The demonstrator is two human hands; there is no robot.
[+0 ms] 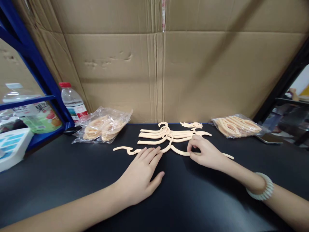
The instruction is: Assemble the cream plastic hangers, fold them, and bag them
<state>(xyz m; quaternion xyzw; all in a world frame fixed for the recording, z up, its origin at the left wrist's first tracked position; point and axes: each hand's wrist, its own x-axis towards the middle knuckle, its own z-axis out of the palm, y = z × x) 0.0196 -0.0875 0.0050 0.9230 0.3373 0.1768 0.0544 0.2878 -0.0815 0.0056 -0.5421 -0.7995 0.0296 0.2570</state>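
A cream plastic clothes hanger (178, 150) lies nearest me on the black table, its hook pointing away. My left hand (143, 174) rests flat with fingers stretched across the hanger's left arm, which it partly covers. Thumb and forefinger of my right hand (205, 151) are pinched at the right arm of the same hanger. Beyond both hands, several more hangers (152, 141) lie stacked and overlapping. A loose curved hanger piece (122, 148) sticks out to the left of my left fingers. More loose pieces (191, 125) lie behind the stack, to the right.
Clear bags of hanger parts lie at the left (103, 125) and right (236, 125). A red-capped bottle (73, 101) stands behind the left bag, near a blue shelf (48, 100). Cardboard (120, 71) walls the table's back. A dark flat object (269, 139) lies by the right bag.
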